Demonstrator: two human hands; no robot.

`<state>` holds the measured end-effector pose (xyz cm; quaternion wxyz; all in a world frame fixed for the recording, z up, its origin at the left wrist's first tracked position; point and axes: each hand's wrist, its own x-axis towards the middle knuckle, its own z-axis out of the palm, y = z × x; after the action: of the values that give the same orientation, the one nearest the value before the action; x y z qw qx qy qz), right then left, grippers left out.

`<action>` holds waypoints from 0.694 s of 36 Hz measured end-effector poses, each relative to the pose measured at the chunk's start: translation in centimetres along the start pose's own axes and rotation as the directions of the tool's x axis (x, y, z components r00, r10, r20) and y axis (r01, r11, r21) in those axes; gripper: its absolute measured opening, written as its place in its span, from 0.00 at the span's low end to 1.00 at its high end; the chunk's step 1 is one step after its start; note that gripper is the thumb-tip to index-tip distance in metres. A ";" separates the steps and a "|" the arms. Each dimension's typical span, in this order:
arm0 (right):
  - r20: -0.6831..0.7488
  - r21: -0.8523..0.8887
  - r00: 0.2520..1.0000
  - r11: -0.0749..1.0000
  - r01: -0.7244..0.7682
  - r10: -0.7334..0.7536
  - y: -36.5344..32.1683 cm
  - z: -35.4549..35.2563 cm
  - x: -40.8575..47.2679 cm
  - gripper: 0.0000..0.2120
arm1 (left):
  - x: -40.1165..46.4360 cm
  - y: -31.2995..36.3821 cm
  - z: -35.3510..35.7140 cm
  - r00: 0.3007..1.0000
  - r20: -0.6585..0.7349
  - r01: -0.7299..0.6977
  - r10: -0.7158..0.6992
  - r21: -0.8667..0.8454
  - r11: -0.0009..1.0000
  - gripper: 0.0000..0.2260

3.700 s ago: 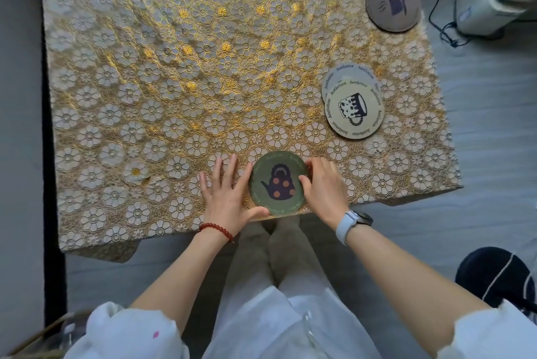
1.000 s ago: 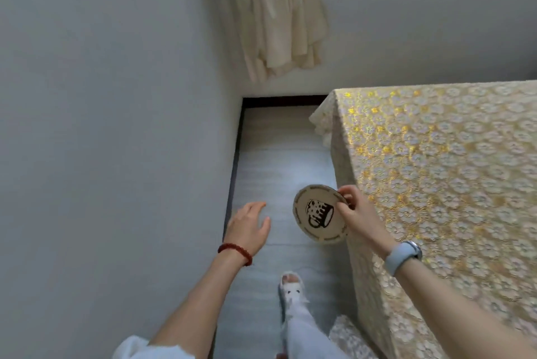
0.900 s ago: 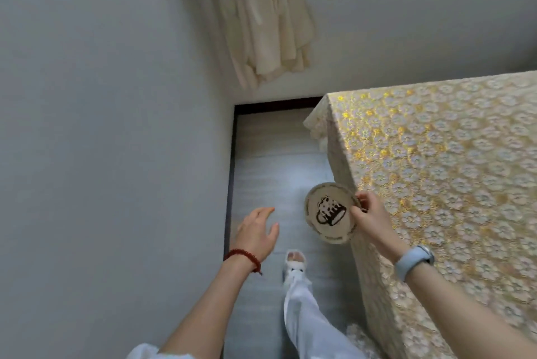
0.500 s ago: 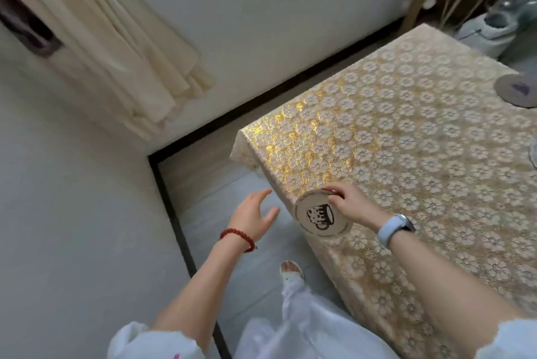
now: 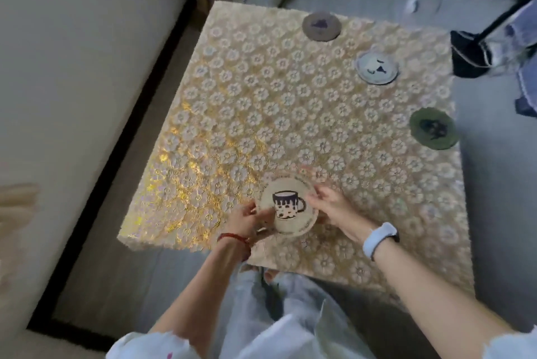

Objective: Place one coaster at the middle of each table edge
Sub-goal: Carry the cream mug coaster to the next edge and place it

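Coaster [image 5: 288, 207]: round, beige, dark mug print | your left hand [image 5: 243, 220] and right hand [image 5: 334, 207] pinch its rim | near surface [image 5: 261, 102] edge

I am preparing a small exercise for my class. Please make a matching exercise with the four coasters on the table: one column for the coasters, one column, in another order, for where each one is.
Coasters:
1. beige mug coaster
2. green coaster
3. pale blue coaster
4. brown coaster

Places:
A. by the far edge
B. held between both hands at the near edge
C. inside the table top, between two other coasters
D. overhanging the right edge

Pairs: 1-B, 2-D, 3-C, 4-A
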<state>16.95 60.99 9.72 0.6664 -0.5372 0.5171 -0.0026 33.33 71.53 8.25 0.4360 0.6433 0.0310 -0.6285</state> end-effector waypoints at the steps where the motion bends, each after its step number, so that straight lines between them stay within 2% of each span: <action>1: -0.012 0.029 0.999 0.999 -0.037 0.037 0.6 0.2 -0.2 0.10 | 0.3 0.0 0.2 0.999 0.026 0.040 -0.041 0.039 0.998 0.19; 2: -0.049 0.026 0.997 0.998 -0.055 0.056 1.2 0.5 -0.3 0.09 | 0.6 -0.1 0.3 0.996 0.054 0.058 -0.065 0.123 0.991 0.19; 3: -0.100 -0.006 0.993 0.998 -0.062 0.061 1.7 0.7 -0.2 0.10 | 1.0 -0.2 0.4 0.996 0.075 0.034 -0.057 0.279 0.960 0.16; 5: -0.193 -0.109 0.980 0.992 -0.068 0.046 2.8 1.3 0.1 0.12 | 1.8 -0.5 0.2 0.993 0.117 -0.099 0.030 0.647 0.756 0.12; 6: -0.219 -0.156 0.975 0.985 -0.078 0.043 3.4 1.7 0.2 0.13 | 2.2 -0.7 -0.2 0.986 0.135 -0.167 0.100 0.740 0.651 0.12; 8: -0.301 -0.264 0.953 0.958 -0.113 0.030 4.5 2.6 0.5 0.16 | 2.9 -1.0 -1.0 0.966 0.133 -0.227 0.224 0.852 0.472 0.13; 10: -0.407 -0.413 0.913 0.894 -0.174 -0.010 5.6 3.4 0.5 0.16 | 3.2 -1.7 -2.0 0.931 0.135 -0.218 0.339 0.951 0.221 0.18; 11: -0.448 -0.456 0.893 0.869 -0.194 -0.036 6.1 3.7 0.6 0.15 | 3.4 -2.1 -2.5 0.914 0.161 -0.224 0.373 0.966 0.131 0.20; 13: -0.500 -0.466 0.864 0.859 -0.211 -0.059 6.8 4.2 0.8 0.14 | 3.8 -2.9 -3.2 0.894 0.244 -0.266 0.375 0.964 0.008 0.25; 16: -0.504 -0.459 0.862 0.863 -0.210 -0.058 7.2 4.6 1.0 0.15 | 4.4 -4.2 -4.1 0.902 0.327 -0.293 0.281 0.943 -0.157 0.34; 18: -0.492 -0.418 0.870 0.885 -0.206 -0.030 7.3 4.9 0.8 0.16 | 4.7 -4.9 -4.8 0.899 0.357 -0.303 0.255 0.925 -0.230 0.38; 21: -0.500 -0.415 0.866 0.885 -0.210 -0.029 7.9 5.8 0.4 0.13 | 5.1 -5.7 -5.6 0.875 0.391 -0.326 0.284 0.912 -0.250 0.43; 25: -0.536 -0.395 0.844 0.892 -0.217 -0.032 8.8 6.5 -0.3 0.10 | 5.1 -6.2 -5.9 0.849 0.431 -0.347 0.306 0.891 -0.292 0.41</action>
<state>16.50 69.50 2.86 0.3579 -0.6258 0.6930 0.0000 35.42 76.28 -0.27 -0.0535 0.7121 -0.6388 -0.2863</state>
